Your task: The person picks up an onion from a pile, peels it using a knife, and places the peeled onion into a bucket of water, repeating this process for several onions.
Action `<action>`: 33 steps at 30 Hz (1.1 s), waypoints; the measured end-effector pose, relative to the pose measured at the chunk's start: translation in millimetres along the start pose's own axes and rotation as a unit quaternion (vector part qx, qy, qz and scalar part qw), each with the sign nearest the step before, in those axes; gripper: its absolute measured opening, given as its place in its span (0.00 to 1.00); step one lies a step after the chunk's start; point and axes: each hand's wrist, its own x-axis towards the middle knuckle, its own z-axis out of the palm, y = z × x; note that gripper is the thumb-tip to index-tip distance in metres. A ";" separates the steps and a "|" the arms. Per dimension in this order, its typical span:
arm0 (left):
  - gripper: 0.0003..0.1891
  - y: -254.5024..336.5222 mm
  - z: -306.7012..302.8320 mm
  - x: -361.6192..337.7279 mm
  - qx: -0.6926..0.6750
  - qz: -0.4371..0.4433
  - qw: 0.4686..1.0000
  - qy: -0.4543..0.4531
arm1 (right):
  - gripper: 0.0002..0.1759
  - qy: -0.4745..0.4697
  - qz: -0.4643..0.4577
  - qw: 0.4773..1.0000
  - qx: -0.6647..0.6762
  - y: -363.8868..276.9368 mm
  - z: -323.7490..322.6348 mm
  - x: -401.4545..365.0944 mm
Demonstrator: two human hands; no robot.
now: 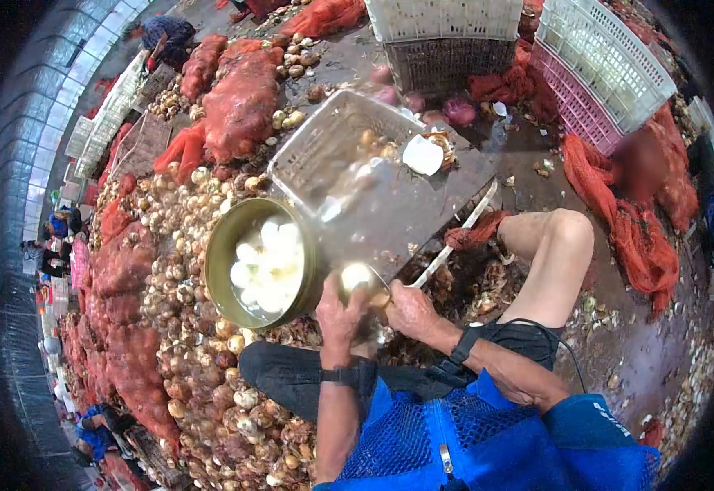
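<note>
My left hand is closed around a pale, partly peeled onion, just right of the bucket. In a fist, my right hand grips what looks like a small knife; its thin blade reaches to the onion, and the handle is hidden in my fingers. The olive bucket holds several white peeled onions in liquid. Beyond my hands lies a tilted grey crate with onions and scraps in it, partly blurred. A white piece rests on the board at its right.
Unpeeled onions are heaped along my left. Red mesh sacks lie behind them, and a loose red net is at the right. Stacked crates stand ahead. Other people work at the far left.
</note>
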 end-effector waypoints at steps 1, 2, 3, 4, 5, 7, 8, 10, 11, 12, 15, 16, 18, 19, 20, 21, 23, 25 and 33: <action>0.28 3.6 -3.8 1.6 -0.017 -0.020 0.999 -0.028 | 0.11 0.009 -0.009 1.000 0.013 -2.1 -1.5 -2.9; 0.28 2.1 -3.6 1.2 -0.017 -0.022 0.999 -0.028 | 0.11 0.016 -0.017 0.999 0.027 -3.6 -2.3 -5.6; 0.28 -0.1 -2.8 0.6 -0.025 -0.020 0.999 -0.026 | 0.11 0.015 -0.017 0.999 0.027 -4.0 -2.3 -7.4; 0.28 1.2 -3.2 0.6 -0.034 -0.018 0.999 -0.025 | 0.11 0.025 -0.036 0.999 0.025 -4.1 -2.3 -9.0; 0.28 3.0 -3.7 0.4 -0.033 -0.019 0.999 -0.024 | 0.10 0.035 -0.056 0.998 0.024 -4.2 -2.4 -9.8; 0.27 8.0 -5.0 0.5 -0.052 -0.021 0.997 -0.054 | 0.11 0.031 -0.052 0.998 0.030 -4.7 -2.1 -9.5; 0.27 6.5 -4.6 0.2 -0.051 -0.023 0.997 -0.053 | 0.11 0.027 -0.049 0.998 0.035 -5.4 -1.7 -9.3; 0.26 3.5 -2.0 -0.3 -0.039 -0.020 0.998 -0.052 | 0.11 0.014 -0.032 0.999 0.020 -8.4 -2.6 -8.0; 0.26 3.1 -1.0 0.2 -0.040 -0.021 0.998 -0.053 | 0.12 0.004 -0.016 1.000 0.005 -9.7 -3.9 -6.9; 0.26 3.0 -0.8 0.6 -0.029 -0.003 0.998 -0.053 | 0.12 0.003 -0.014 1.000 0.005 -10.6 -5.1 -5.9; 0.26 10.9 -4.4 -0.7 -0.022 -0.002 0.998 -0.051 | 0.12 -0.011 -0.016 1.000 -0.003 -16.5 -8.0 -1.7; 0.26 13.5 -4.5 -1.3 -0.027 -0.016 0.998 -0.049 | 0.12 -0.011 -0.007 1.000 -0.027 -20.2 -9.4 -0.8; 0.27 13.3 -2.0 -0.6 -0.022 -0.032 0.998 -0.043 | 0.11 -0.013 0.001 0.999 -0.049 -20.1 -6.4 2.3; 0.27 13.2 -0.8 -0.8 -0.019 -0.046 0.998 -0.038 | 0.09 0.006 -0.026 0.997 -0.070 -18.1 -3.8 4.4; 0.27 12.8 0.3 -0.8 -0.018 -0.049 0.998 -0.037 | 0.08 0.026 -0.052 0.994 -0.090 -16.8 -2.3 5.9; 0.27 12.5 1.4 -1.4 -0.025 -0.039 0.999 -0.029 | 0.08 0.011 -0.048 0.995 -0.089 -14.8 -3.1 7.3; 0.28 14.8 2.6 -2.5 -0.029 -0.028 0.999 -0.017 | 0.08 0.002 -0.046 0.994 -0.104 -18.1 -8.5 9.0; 0.28 20.2 2.6 -4.8 -0.007 -0.018 1.000 -0.021 | 0.07 -0.041 0.006 0.987 -0.153 -20.0 -7.5 16.0; 0.22 -19.4 8.9 3.0 -0.031 0.030 0.999 0.007 | 0.05 -0.016 -0.039 0.986 -0.163 -6.2 -17.1 -9.6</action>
